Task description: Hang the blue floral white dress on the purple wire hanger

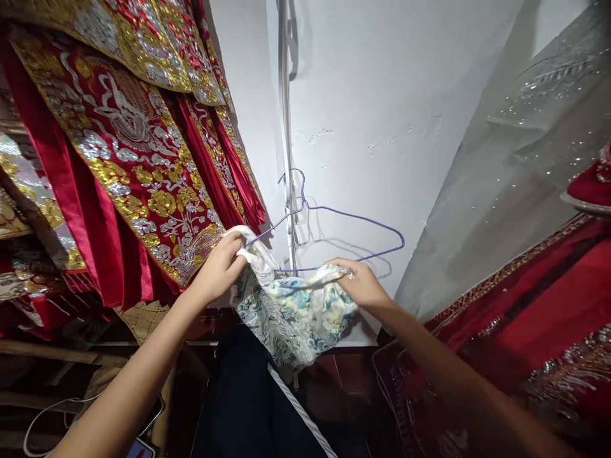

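Observation:
A purple wire hanger point(353, 219) hangs by its hook on a white pipe point(286, 127) against the wall. A white garment with a blue floral print point(291, 315) drapes from the hanger's lower bar. My left hand point(219, 267) grips the garment's white edge at the hanger's left end. At the hanger's lower bar, my right hand point(363, 283) holds the cloth's top edge. The garment sags between both hands.
Red robes with gold and silver embroidery point(128, 146) hang at the left. A sheer sequinned grey fabric point(515, 165) and more red embroidered cloth point(539, 318) fill the right. A dark cloth with a white cord point(300, 410) lies below. A white cable point(52, 410) runs at bottom left.

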The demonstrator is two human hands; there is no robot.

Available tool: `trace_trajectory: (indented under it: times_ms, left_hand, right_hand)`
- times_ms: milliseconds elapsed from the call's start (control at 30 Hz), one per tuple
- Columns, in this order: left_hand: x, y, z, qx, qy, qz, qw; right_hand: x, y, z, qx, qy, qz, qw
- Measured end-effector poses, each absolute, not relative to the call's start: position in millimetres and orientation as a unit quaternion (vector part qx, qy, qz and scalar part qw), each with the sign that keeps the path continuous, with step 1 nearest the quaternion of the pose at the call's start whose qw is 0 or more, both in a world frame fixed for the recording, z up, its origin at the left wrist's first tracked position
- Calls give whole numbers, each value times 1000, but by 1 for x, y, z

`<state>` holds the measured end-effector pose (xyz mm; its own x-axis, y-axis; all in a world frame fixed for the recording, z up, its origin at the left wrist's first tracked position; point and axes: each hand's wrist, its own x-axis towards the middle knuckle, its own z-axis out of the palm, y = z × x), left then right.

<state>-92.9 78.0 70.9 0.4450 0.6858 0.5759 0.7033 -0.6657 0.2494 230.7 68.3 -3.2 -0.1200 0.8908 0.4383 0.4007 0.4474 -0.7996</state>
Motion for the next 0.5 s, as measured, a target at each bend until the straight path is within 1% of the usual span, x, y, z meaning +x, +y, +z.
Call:
trace_trajectory:
  times_ms: [100,167,233,333,400,433,500]
  left_hand:
    - [-77,100,80,-858,-375,-351,4]
    - [-77,118,79,-859,-371,-353,-4]
    - [-83,131,78,-861,-374,-345,-7]
    - [-93,139,80,-858,-385,-339,0]
    - [-95,139,84,-859,-384,-338,4]
    - [-95,139,85,-857,-384,-342,8]
    - [-93,142,84,-838,-405,-367,6]
  right_hand:
    - [211,53,-1,-422,-712,315,465]
    - [207,44,6,-410,-727,313,453]
    - [218,36,18,-431,-723,266,470]
    - [257,31,39,-512,-642,170,545]
    - [287,35,55,-551,-599,156,559]
    - [300,38,63,-557,-597,193,544]
    - [314,44,77,-521,-601,355,491]
